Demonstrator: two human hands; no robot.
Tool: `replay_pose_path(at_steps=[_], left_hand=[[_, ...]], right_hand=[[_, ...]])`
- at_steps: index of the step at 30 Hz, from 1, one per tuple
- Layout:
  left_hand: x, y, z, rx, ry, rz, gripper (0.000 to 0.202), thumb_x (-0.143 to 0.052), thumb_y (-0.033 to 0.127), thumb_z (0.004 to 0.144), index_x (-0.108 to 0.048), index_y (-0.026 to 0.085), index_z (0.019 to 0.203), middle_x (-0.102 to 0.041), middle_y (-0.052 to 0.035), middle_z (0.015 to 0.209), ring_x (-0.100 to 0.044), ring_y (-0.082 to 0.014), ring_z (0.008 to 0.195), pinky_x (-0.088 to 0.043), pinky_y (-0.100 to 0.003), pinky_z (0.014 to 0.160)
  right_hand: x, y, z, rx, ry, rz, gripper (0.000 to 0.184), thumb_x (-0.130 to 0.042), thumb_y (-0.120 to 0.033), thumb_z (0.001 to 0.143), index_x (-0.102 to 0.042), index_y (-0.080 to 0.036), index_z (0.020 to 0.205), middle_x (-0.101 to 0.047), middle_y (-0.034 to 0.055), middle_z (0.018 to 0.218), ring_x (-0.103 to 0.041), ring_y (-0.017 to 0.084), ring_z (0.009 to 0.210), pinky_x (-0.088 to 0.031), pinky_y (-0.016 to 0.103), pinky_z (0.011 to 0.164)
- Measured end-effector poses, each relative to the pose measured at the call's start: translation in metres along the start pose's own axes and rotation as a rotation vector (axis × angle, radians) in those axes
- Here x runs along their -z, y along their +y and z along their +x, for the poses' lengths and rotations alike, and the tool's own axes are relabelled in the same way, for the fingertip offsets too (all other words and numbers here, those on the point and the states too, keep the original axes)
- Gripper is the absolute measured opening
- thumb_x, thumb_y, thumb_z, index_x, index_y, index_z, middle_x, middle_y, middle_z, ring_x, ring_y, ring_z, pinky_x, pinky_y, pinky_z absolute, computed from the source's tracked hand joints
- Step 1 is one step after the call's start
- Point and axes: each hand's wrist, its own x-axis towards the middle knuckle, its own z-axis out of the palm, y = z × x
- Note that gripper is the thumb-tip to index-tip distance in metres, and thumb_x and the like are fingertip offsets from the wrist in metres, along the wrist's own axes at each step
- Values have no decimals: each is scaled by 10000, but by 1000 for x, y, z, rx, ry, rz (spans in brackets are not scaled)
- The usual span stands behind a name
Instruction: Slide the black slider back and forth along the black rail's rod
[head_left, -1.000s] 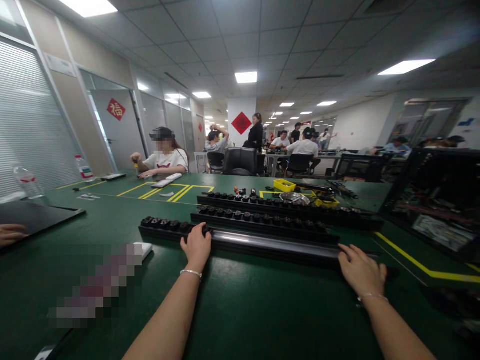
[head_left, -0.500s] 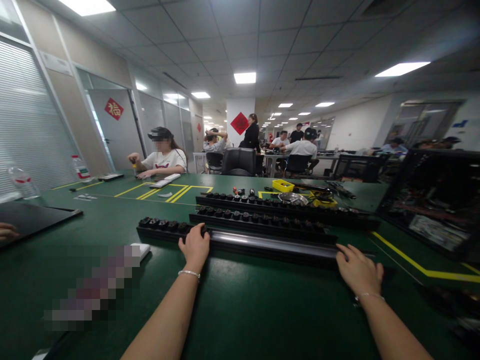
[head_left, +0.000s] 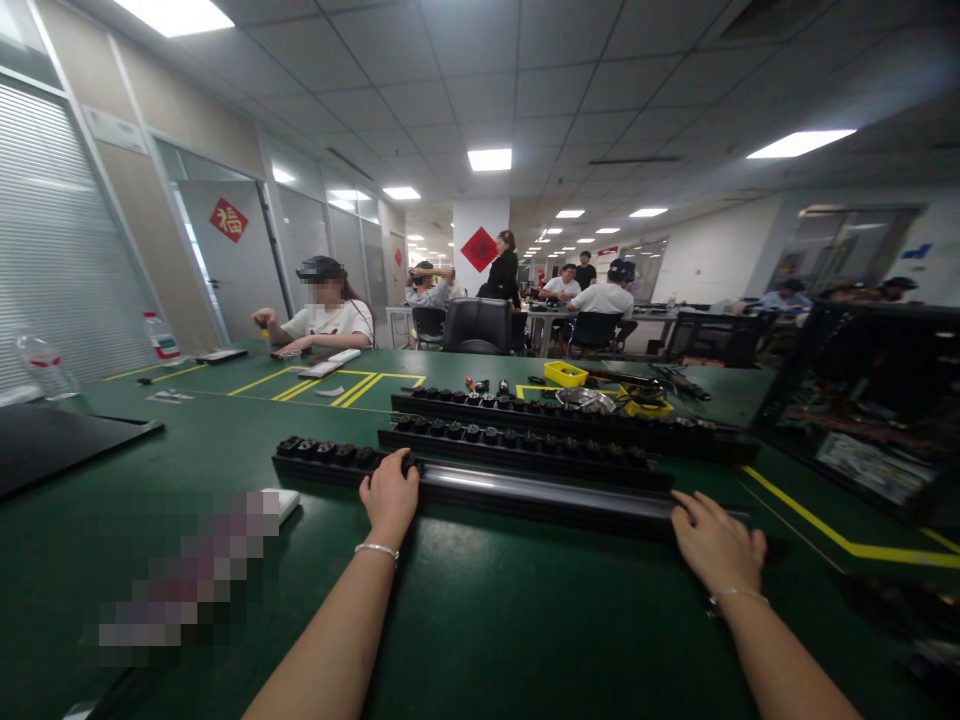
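A long black power strip housing [head_left: 540,492] lies crosswise in front of me. Black socket modules [head_left: 325,450] fill its left part, while its right part is a bare, shiny channel. My left hand [head_left: 390,492] grips the strip where the modules end, fingers curled over a module there; the fingertips are partly hidden. At the right end, my right hand [head_left: 718,545] holds the housing with its fingers bent over the edge. Just behind lie a second strip [head_left: 517,440] and a third strip [head_left: 480,400], both lined with similar modules.
Behind the strips are a yellow bin [head_left: 565,373] and a metal dish [head_left: 585,399]. A black open frame [head_left: 862,400] stands right. On the left are a black panel [head_left: 67,440], a blurred-out object with a white end [head_left: 283,503] and bottles [head_left: 161,338]. A co-worker [head_left: 330,320] sits across the table.
Both my hands stay on the strip, practically unmoved. Another person's hand at the far left edge has gone out of view.
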Motion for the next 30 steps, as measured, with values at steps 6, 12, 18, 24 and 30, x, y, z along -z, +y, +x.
replay_pose_path(at_steps=[6,12,18,24,30], left_hand=[[1,1,-1,-8,-10,-6,334,-433,270,791,-525,281,1112,-583,-23,1172,-513,-211,1075,-266,-461,978],[0,0,-1,-16,-13,-6,338,-436,273,789,-526,278,1116,-585,-24,1171,-511,-211,1078,-261,-456,979],[1,1,0,0,-31,-18,341,-441,277,791,-523,282,1121,-579,-21,1184,-505,-208,1081,-246,-458,987],[3,2,0,10,-41,-28,342,-448,279,784,-533,290,1115,-587,-17,1174,-507,-213,1078,-236,-470,990],[2,1,0,16,-46,-32,335,-457,296,777,-540,297,1102,-600,-20,1153,-515,-226,1067,-212,-506,995]], right_hand=[[-2,2,2,-9,-10,18,550,-215,-475,816,-506,-272,1236,-445,60,1322,-411,319,1166,-179,544,1001],[-1,1,2,-6,12,10,519,-238,-433,812,-538,-276,1205,-456,61,1315,-434,320,1139,-215,547,977],[-1,0,1,-9,8,5,523,-246,-444,809,-537,-273,1209,-468,59,1304,-435,319,1138,-221,539,978],[0,0,2,-6,11,2,535,-230,-450,814,-534,-264,1214,-463,68,1307,-436,330,1135,-219,547,976],[-2,0,2,-6,15,3,536,-223,-441,816,-528,-265,1221,-460,70,1310,-436,328,1135,-216,551,978]])
